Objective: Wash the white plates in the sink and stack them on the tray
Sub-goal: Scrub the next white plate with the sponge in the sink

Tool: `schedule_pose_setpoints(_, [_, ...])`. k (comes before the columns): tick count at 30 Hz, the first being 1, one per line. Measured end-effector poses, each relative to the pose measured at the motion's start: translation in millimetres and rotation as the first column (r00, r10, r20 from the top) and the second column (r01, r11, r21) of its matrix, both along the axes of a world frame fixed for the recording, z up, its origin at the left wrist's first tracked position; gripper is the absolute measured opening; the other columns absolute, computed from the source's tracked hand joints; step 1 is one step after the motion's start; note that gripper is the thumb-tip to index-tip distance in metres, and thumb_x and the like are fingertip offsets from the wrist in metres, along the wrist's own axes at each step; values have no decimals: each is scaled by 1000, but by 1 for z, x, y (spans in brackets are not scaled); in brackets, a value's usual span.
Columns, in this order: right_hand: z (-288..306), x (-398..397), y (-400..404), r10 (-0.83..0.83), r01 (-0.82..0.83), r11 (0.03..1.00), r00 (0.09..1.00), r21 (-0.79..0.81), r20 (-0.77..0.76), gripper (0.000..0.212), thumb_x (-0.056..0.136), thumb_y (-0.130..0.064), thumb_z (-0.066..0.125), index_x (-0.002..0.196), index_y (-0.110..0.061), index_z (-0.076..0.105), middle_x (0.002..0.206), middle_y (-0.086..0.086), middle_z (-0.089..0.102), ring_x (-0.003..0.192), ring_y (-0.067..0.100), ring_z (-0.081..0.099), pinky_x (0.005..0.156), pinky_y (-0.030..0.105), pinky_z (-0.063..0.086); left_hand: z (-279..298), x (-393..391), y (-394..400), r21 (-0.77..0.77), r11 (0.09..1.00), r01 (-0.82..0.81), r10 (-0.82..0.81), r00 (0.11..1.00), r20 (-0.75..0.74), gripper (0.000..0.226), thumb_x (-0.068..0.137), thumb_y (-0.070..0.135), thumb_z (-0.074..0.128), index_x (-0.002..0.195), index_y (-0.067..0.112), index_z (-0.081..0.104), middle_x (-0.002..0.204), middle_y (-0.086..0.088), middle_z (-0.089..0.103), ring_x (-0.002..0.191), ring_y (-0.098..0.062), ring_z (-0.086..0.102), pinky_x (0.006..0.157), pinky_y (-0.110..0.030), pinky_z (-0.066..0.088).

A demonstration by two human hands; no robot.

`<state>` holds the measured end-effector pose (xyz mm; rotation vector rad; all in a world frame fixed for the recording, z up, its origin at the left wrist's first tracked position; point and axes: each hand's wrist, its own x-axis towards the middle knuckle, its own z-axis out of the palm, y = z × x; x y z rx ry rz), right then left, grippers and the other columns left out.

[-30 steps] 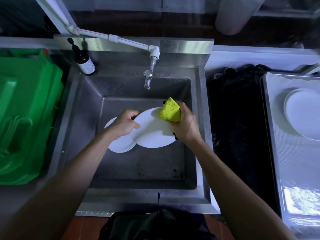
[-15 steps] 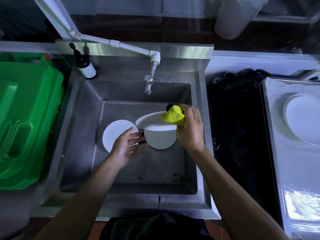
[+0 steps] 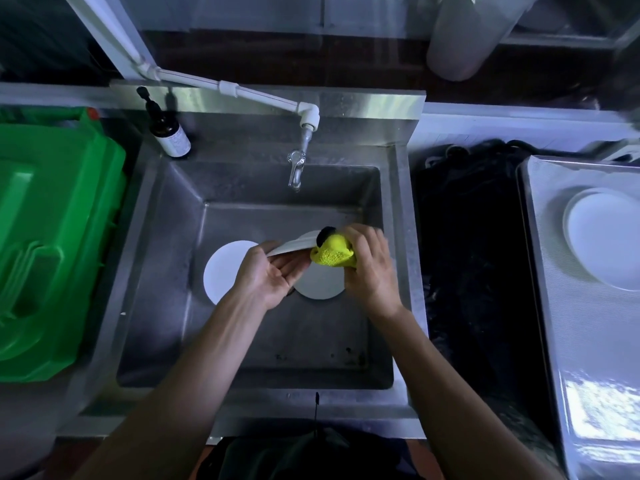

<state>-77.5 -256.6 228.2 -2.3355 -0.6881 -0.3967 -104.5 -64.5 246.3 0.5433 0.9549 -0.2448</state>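
We reach both forearms down into the sink (image 3: 166,271) from the near edge, and they converge at its middle. Our left hand (image 3: 273,275) lies palm up, fingers nearly straight and spread under the held plate (image 3: 320,282), with the thumb hooked over its near rim, so it grips that plate from below. Our right hand (image 3: 372,268) is curled tight around a yellow sponge (image 3: 332,254), knuckles up, and presses it against the plate's upper edge; a dark scrubbing side shows at the sponge's top.

The held plate is white and round, tilted steeply so its top rim shows as a thin pale band while its face below looks grey in shadow. It hangs above the sink floor, under and slightly in front of the tap (image 3: 296,168).

A second plate (image 3: 221,271), also white, lies flat on the sink floor just left of our left hand, which partly covers it.

On the right, a steel tray (image 3: 571,341) sits on the surface, well apart from the sink, with washed plates (image 3: 609,244) stacked at its far end. How many are in the stack we cannot tell.

A dark bottle (image 3: 169,133) stands at the sink's back left corner, and a green bin (image 3: 52,244) sits to the left.
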Motion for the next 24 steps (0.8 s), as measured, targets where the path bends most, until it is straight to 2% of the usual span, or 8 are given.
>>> schedule_pose_setpoints(3, [-4,-1,-1,62,-64,997,997,-47,-52,67,73,18,56,131,-12,46,118,12,56,97,33,52,79,48,44,-5,-2,0,18,996,-82,81,996,41,25,96,7,54,119,-4,57,98,-24,74,84,-37,75,60,-40,61])
schedule_pose_setpoints(9, [-11,-7,-5,156,-178,978,971,-112,-181,71,78,11,59,139,-20,42,131,5,50,112,30,51,91,45,44,-11,2,8,114,986,-122,120,992,22,38,95,6,59,132,-1,54,111,-20,68,95,-33,70,61,-41,62])
schedule_pose_setpoints(13, [-18,-13,-5,172,-197,979,935,-50,-310,79,80,6,66,145,-27,36,134,-2,46,120,24,47,97,45,46,-16,-1,13,186,975,-117,116,993,14,43,95,6,60,136,0,53,129,-22,65,106,-35,68,64,-43,62])
schedule_pose_setpoints(18, [-12,-13,2,115,-2,983,781,182,-614,79,83,-18,77,141,-47,31,138,-11,49,123,11,49,97,35,48,-25,-8,10,332,936,-120,119,993,23,32,92,7,66,123,4,63,117,-17,72,105,-35,70,68,-48,63])
schedule_pose_setpoints(21, [-3,-9,14,73,98,974,718,205,-693,78,80,-26,78,136,-43,27,125,-19,51,108,4,49,84,30,46,-29,-13,7,352,930,-103,101,995,26,27,90,6,67,118,8,67,109,-13,75,100,-32,71,77,-52,61])
schedule_pose_setpoints(24, [3,-7,25,33,117,980,695,158,-718,67,79,-38,74,129,-36,29,110,-6,57,98,23,57,77,41,52,-27,-14,2,356,929,-99,92,995,37,23,87,3,68,109,10,69,93,-8,77,81,-27,73,58,-43,60])
